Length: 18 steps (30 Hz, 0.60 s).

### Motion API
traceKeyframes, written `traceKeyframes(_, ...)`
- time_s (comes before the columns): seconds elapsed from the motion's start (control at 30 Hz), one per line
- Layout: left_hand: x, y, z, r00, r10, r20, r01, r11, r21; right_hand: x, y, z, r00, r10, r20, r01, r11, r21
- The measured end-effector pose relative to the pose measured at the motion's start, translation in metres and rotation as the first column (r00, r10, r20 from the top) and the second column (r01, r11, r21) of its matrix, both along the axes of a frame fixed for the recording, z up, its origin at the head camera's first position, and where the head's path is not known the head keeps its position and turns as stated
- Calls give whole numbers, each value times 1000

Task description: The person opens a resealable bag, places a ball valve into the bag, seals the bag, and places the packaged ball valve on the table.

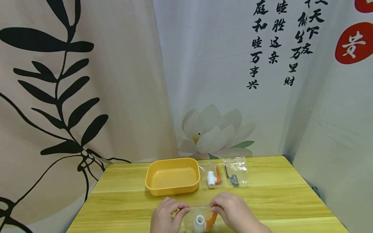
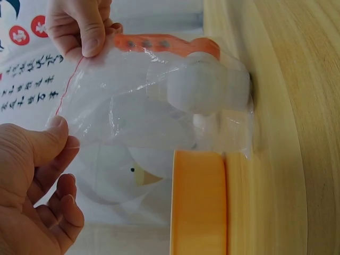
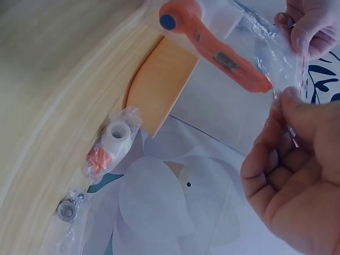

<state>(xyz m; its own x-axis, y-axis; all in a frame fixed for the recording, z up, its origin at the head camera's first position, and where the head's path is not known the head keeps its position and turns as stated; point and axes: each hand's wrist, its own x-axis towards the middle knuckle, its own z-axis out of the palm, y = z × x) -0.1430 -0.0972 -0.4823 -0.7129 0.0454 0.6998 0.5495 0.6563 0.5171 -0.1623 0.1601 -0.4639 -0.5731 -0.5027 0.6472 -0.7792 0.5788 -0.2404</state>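
Observation:
A clear zip bag [image 2: 138, 106] with a red seal line is held up by its top edge between both hands. Inside it is a white plastic valve [image 1: 199, 223] with an orange lever handle [image 3: 226, 58]. My left hand [image 1: 167, 215] pinches one top corner between thumb and forefinger, as the left wrist view shows. The opposite corner, near the lever's tip, is pinched by my right hand [image 1: 233, 210]. In the left wrist view, the bag's lower end reaches down to the wooden table [image 2: 287, 127].
Behind the hands stands a yellow plastic tray [image 1: 173, 191]. To its right lie a bagged white valve with orange handle [image 1: 211, 179] and a bag with grey metal parts [image 1: 234, 180]. A printed curtain [image 1: 131, 81] hangs behind the table.

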Motion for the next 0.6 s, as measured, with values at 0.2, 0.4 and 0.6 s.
traceKeyframes(0.2,0,-1,0,1000,1,30,-2,1000,6,1,1,0,999,24,43,-23,999,-24)
traceKeyframes(0.4,1,-1,0,999,-15,30,14,1000,28,3,1,0,996,2,88,-1,1000,-11)
traceKeyframes(0.6,2,-2,1,997,-30,73,26,998,57,3,1,2,989,-1,145,3,1000,-12)
